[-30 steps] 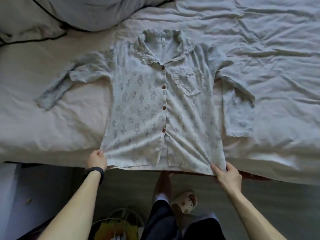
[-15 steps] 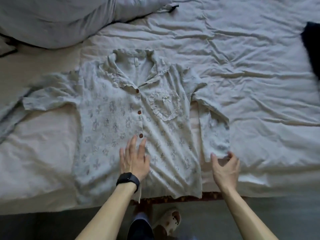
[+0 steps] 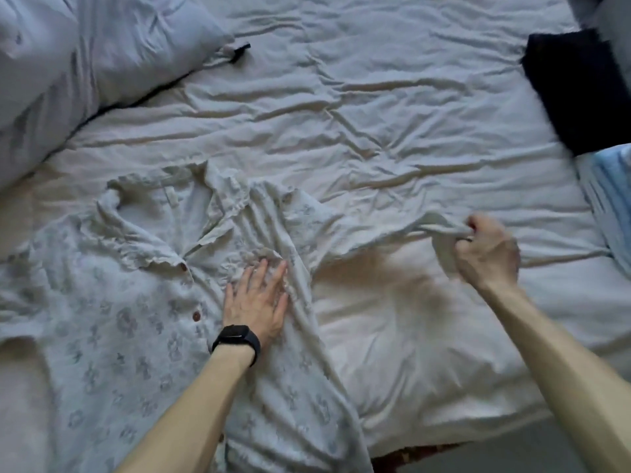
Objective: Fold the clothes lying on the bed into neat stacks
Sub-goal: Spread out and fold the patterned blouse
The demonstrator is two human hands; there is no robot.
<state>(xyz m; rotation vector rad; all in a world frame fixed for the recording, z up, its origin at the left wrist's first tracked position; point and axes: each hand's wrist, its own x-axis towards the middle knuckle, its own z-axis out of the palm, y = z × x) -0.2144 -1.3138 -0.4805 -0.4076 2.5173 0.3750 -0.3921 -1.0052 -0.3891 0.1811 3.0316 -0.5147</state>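
The left hand (image 3: 257,298) lies flat on the front of the pajama shirt (image 3: 112,302). Its fingers are straight and spread a little, and they press on the frilly chest pocket (image 3: 251,257). A black watch (image 3: 237,339) sits on that wrist.

The right hand (image 3: 485,254) is out to the right, just above the sheet. Its fingers are curled tight around the end of the shirt's sleeve (image 3: 368,233). The sleeve runs in a long, bunched line from the shoulder to that hand.

The shirt is pale with small gray flower shapes. It lies face up on the left part of the bed, near the edge by the person. The collar (image 3: 218,206) is open and points away from the person. Two brown buttons (image 3: 196,316) show down the front. The cloth is wrinkled around the left hand.

The bed sheet (image 3: 375,114) is white and full of creases. A big puffy pillow or blanket (image 3: 85,56) lies at the top left. A dark folded piece of clothing (image 3: 577,90) lies at the top right, well apart from the shirt. A light blue cloth (image 3: 614,192) is just below it at the right edge.
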